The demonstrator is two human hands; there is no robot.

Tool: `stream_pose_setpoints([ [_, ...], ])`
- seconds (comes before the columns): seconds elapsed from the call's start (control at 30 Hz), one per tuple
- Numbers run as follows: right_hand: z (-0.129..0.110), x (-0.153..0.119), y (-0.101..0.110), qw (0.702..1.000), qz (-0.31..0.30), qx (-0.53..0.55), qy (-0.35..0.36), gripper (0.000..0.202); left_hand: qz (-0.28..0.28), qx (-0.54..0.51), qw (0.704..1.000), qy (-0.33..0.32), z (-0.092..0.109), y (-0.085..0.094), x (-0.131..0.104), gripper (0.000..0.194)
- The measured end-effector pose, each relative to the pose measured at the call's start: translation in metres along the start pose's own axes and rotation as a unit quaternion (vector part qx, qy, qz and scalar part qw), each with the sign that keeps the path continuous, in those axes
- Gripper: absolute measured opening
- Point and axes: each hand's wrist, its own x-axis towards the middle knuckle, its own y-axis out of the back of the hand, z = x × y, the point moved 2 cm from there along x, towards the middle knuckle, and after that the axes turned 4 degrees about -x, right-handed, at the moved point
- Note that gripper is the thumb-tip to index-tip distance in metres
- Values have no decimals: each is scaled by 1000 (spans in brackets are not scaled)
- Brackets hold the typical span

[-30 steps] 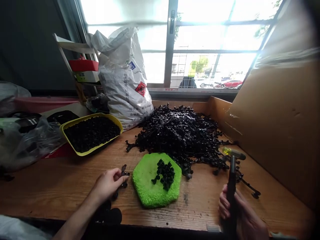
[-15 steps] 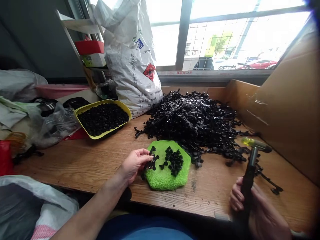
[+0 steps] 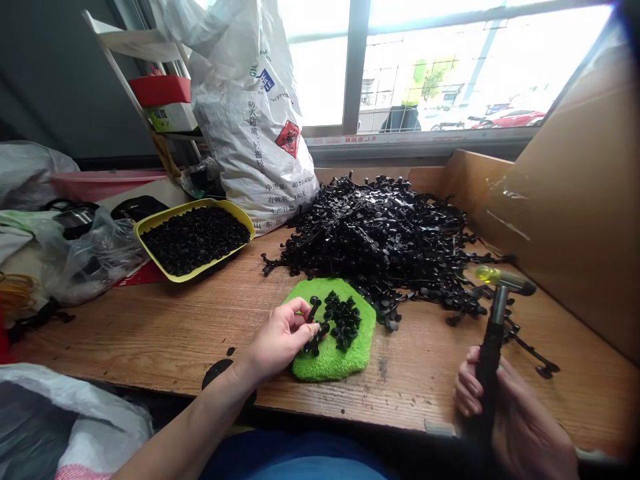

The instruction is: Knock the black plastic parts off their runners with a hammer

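My left hand (image 3: 285,337) pinches a branched black plastic piece (image 3: 315,345) with rounded ends, over the left half of a green fuzzy pad (image 3: 333,367). To its right on the pad lies a small cluster of loose black pieces (image 3: 344,321). My right hand (image 3: 480,393) is wrapped round the black grip of a small hammer (image 3: 499,307), held upright at the right of the table. The hammer has a metal neck and a yellow, see-through tip on its head. Behind the pad rises a large heap of black plastic pieces (image 3: 375,233).
A yellow-rimmed tray (image 3: 187,275) full of small black parts stands at the left, before a tall white sack (image 3: 250,120). A cardboard wall (image 3: 565,200) borders the right side. Clear plastic bags (image 3: 100,247) lie far left. A white bag (image 3: 100,427) is below the table edge.
My left hand has shifted right over the pad with the black piece, closer to the cluster. My right hand still holds the hammer upright. The view has moved slightly.
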Motion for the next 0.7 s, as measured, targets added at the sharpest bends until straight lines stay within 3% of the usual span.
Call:
stream_pose_setpoints([
  [0.1,-1,-1,-2,1000,3,2,-2,14,-12,-25,1000,-11,0,-1,-4,22],
  [0.27,-2,-2,-4,1000,16,-6,4,17,32,-68,997,-17,2,1,7,24],
  [0.4,-3,-3,-5,1000,7,-5,10,16,6,-14,1000,-8,-1,0,15,25],
  [0.57,-2,-4,-7,1000,12,-3,22,16,-21,6,1000,-2,-4,6,10,21],
  [0.7,-3,-5,-7,1000,8,1,21,15,32,-68,997,0,0,19,4,21],
])
